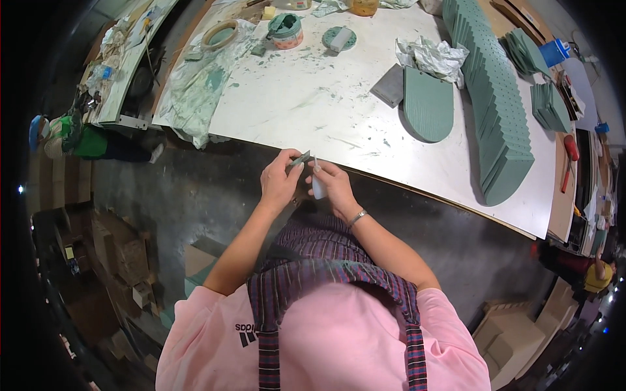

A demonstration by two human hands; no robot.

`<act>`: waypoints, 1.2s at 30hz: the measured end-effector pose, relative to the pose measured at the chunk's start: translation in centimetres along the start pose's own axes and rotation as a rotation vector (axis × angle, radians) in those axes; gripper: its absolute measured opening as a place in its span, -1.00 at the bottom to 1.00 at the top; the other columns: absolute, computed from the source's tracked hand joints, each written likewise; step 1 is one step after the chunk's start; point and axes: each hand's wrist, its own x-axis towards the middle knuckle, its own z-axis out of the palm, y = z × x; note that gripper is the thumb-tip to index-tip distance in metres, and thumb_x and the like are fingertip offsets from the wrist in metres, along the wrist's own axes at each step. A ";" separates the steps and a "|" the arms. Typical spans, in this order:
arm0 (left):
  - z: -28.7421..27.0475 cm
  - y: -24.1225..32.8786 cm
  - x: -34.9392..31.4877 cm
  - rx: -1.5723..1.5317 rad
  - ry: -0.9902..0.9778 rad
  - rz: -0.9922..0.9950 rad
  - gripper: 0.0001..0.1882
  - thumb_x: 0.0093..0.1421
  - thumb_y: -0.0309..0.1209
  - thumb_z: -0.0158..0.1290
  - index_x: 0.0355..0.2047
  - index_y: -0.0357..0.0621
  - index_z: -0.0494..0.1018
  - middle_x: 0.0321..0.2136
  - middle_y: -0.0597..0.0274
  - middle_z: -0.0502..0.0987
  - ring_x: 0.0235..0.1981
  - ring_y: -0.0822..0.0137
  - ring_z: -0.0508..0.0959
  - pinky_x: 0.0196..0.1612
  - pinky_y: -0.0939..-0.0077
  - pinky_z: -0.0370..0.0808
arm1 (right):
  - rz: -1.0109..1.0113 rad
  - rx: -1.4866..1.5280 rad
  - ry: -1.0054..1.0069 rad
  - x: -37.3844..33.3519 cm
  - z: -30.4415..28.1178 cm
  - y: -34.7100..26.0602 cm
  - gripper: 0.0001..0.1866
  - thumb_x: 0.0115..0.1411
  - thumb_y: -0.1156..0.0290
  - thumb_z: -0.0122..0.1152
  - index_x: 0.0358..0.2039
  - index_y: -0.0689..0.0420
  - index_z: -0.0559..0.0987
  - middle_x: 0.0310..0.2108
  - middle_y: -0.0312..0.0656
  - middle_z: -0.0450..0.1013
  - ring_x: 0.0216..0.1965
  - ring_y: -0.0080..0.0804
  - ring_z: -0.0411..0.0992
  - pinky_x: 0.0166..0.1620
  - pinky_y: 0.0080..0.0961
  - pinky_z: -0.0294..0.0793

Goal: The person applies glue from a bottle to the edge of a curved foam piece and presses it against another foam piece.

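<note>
At the table's near edge, my left hand (276, 184) pinches a small flat green-smeared piece (301, 158) between thumb and fingers. Close beside it, my right hand (339, 190) grips a small pale flat tool (319, 186), perhaps a scraper; its narrow tip points up near the green-smeared piece. Whether the two touch is too small to make out. Ahead to the right, a green board with one rounded end (428, 107) lies on the white table (293, 111). A grey rectangular block (388, 85) rests against its left side.
A long overlapping row of green rounded boards (489, 104) runs along the right, with smaller green stacks (550, 107) beyond. Farther back are a tub of green paste (285, 32), a tape roll (220, 34) and crumpled paper (430, 57). A red-handled screwdriver (570, 148) lies far right; people stand at both sides.
</note>
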 end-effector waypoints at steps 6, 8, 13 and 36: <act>-0.6 -1.7 1.1 0.001 0.004 0.135 -0.84 0.14 -0.49 0.16 -0.25 -0.21 0.52 -0.44 0.19 0.57 -0.44 0.41 0.53 -0.31 0.53 0.46 | -0.009 0.035 0.102 1.8 1.6 0.7 -0.72 0.34 0.27 0.15 -0.12 0.24 0.58 -0.48 -0.21 0.52 -0.56 -0.54 0.46 -0.52 -0.64 0.46; -0.8 -2.0 1.3 -0.005 -0.012 0.137 -0.85 0.14 -0.51 0.16 -0.25 -0.22 0.53 -0.42 0.18 0.58 -0.41 0.39 0.56 -0.29 0.53 0.47 | -0.018 0.033 0.143 1.7 2.1 0.7 -0.72 0.33 0.28 0.15 -0.13 0.25 0.59 -0.48 -0.22 0.52 -0.57 -0.56 0.45 -0.53 -0.65 0.45; -0.8 -2.3 1.7 -0.058 -0.050 0.152 -0.87 0.11 -0.42 0.17 -0.30 -0.10 0.58 -0.40 0.17 0.59 -0.39 0.14 0.60 -0.31 0.38 0.50 | -0.026 -0.033 0.182 1.5 2.4 0.6 -0.69 0.33 0.30 0.12 -0.11 0.30 0.57 -0.41 -0.21 0.53 -0.46 -0.55 0.45 -0.44 -0.63 0.50; -0.1 -2.4 2.0 -0.041 -0.093 0.210 -0.87 0.06 -0.43 0.16 -0.35 -0.01 0.62 -0.51 0.21 0.54 -0.46 0.15 0.57 -0.39 0.35 0.49 | -0.058 0.073 0.265 2.0 2.7 1.5 -0.78 0.31 0.42 0.06 -0.18 0.28 0.60 -0.50 -0.27 0.49 -0.53 -0.59 0.42 -0.44 -0.65 0.43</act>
